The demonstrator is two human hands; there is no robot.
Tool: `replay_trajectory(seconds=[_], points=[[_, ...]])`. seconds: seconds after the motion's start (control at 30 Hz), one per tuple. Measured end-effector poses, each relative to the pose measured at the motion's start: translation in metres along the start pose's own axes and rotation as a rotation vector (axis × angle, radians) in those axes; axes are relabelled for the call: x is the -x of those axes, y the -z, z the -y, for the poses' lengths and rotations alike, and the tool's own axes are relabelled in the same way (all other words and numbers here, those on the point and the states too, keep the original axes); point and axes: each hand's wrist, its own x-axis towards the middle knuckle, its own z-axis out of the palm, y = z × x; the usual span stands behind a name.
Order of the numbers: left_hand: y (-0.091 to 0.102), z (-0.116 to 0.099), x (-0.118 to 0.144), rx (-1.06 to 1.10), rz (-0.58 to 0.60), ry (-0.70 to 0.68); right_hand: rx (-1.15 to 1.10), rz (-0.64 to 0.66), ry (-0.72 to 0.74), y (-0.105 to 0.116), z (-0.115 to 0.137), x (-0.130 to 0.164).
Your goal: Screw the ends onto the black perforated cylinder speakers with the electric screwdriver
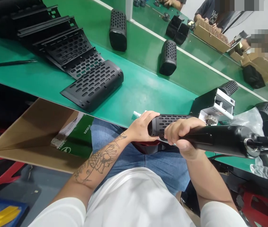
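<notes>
Near the front edge of the green table, my left hand [141, 126] grips one end of a black perforated housing [168, 119] that lies on its side. Wrapped around a black electric screwdriver [219, 141] is my right hand [186, 135]. The screwdriver is held over the housing's right part, its cable running off to the right. Its tip is hidden behind my right fingers, so I cannot tell whether it touches the housing. A black and silver screw feeder [215, 107] stands just beyond my right hand.
Several black perforated shells [93, 83] lie in a row at the left, beside a thin black strip [13, 63]. Finished-looking housings [168, 58] stand along the conveyor [143, 44]. A clear plastic bag [248, 121] is at the right, a cardboard box [37, 126] below left. Co-workers sit opposite.
</notes>
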Motion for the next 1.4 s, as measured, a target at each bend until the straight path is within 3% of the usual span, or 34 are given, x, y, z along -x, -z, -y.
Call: replay_trajectory(seconds=[0.4, 0.53, 0.63, 0.7, 0.77, 0.87, 0.97, 1.07, 1.13, 1.2, 1.3, 1.4], points=[[0.002, -0.004, 0.000, -0.027, 0.004, 0.057, 0.064, 0.045, -0.070, 0.010, -0.015, 0.023], [0.001, 0.001, 0.004, -0.059, -0.057, -0.004, 0.062, 0.053, -0.067, 0.002, -0.013, 0.019], [-0.011, 0.001, 0.017, -0.164, -0.194, -0.043, -0.010, 0.030, 0.046, 0.010, 0.009, 0.010], [-0.027, -0.005, 0.034, -0.279, -0.351, -0.055, 0.034, -0.106, 0.111, 0.032, 0.028, 0.005], [-0.048, -0.015, 0.059, -0.366, -0.487, -0.031, 0.226, -0.378, 0.126, 0.068, 0.044, 0.003], [-0.080, -0.036, 0.097, -0.392, -0.528, -0.070, 0.567, -0.786, 0.152, 0.136, 0.049, 0.005], [-0.098, -0.053, 0.113, -0.387, -0.420, -0.259, 0.726, -0.970, 0.131, 0.191, 0.034, 0.014], [-0.086, -0.065, 0.085, -0.354, -0.201, -0.491, 0.695, -0.975, 0.120, 0.214, 0.018, 0.026], [-0.064, -0.071, 0.043, -0.384, -0.066, -0.618, 0.650, -0.933, 0.121, 0.214, 0.017, 0.032], [-0.036, -0.076, -0.007, -0.511, 0.192, -0.627, 0.619, -0.890, 0.116, 0.206, 0.023, 0.036], [-0.006, -0.081, -0.069, -0.583, 0.517, -0.460, 0.560, -0.849, 0.144, 0.185, 0.045, 0.041], [0.000, -0.085, -0.092, -0.663, 0.562, -0.325, 0.427, -0.754, 0.203, 0.155, 0.072, 0.050]])
